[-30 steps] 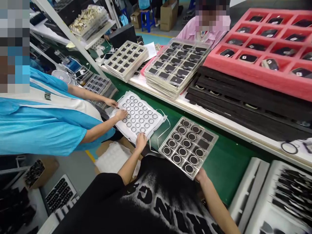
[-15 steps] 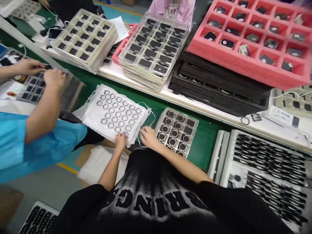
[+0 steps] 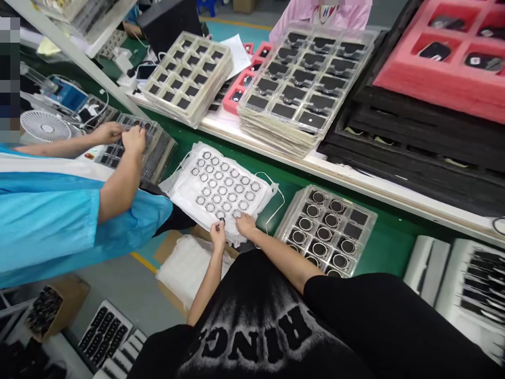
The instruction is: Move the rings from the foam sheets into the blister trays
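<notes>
Left fingers pinch a ring; right fingers, half-curled, hold unclear, touch white tray (steadying, I judge) at worktop's near edge.

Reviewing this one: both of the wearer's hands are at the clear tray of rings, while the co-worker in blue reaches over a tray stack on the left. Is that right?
Not quite: the head view shows the left hand and right hand at the near edge of the white sheet of rings, not at the clear tray. The rest stands.
</notes>
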The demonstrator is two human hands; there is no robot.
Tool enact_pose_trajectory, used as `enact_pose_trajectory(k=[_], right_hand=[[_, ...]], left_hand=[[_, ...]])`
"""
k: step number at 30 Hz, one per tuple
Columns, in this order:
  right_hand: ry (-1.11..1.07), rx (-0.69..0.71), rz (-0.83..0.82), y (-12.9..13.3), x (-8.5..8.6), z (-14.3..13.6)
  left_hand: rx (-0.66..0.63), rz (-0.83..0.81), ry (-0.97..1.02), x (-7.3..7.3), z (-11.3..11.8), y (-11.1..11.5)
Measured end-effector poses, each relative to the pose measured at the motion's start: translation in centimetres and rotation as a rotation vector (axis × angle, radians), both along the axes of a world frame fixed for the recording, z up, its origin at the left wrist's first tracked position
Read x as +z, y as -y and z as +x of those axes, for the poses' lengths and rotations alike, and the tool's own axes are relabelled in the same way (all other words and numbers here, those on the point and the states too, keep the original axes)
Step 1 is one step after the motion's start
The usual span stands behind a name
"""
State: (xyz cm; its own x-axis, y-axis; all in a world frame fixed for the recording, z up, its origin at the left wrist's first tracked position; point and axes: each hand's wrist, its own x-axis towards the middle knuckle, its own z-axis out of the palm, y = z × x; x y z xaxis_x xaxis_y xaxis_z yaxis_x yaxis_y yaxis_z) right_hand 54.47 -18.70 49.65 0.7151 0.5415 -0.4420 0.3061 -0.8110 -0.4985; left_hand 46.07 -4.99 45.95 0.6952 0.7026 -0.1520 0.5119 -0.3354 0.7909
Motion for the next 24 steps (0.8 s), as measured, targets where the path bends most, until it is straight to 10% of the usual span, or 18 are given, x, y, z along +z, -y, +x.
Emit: enact_pose_trajectory(k=[8, 12, 17, 21, 24], right_hand=[[-0.037, -0.081, 0.089, -0.9, 2.9, 1.1], [0.034, -0.192, 0.26, 3.1, 5.6, 0.6], [0.341, -0.49, 0.542, 17.7, 8.5, -3.0], [0.64, -0.786, 0.283, 32.8, 8.5, -4.8], [0.687, -0.679, 0.08, 40.3, 7.6, -3.4]], left_hand=[[0.24, -0.329, 0.254, 4.0, 3.2, -1.0], [0.07, -0.312, 0.332, 7.8, 5.3, 1.7], [-0.515, 0.005, 0.359, 13.3, 6.8, 11.3], [-1.136, 0.314, 0.406, 15.4, 7.7, 22.7], [-1.451, 0.55, 0.33, 14.6, 8.4, 30.8]])
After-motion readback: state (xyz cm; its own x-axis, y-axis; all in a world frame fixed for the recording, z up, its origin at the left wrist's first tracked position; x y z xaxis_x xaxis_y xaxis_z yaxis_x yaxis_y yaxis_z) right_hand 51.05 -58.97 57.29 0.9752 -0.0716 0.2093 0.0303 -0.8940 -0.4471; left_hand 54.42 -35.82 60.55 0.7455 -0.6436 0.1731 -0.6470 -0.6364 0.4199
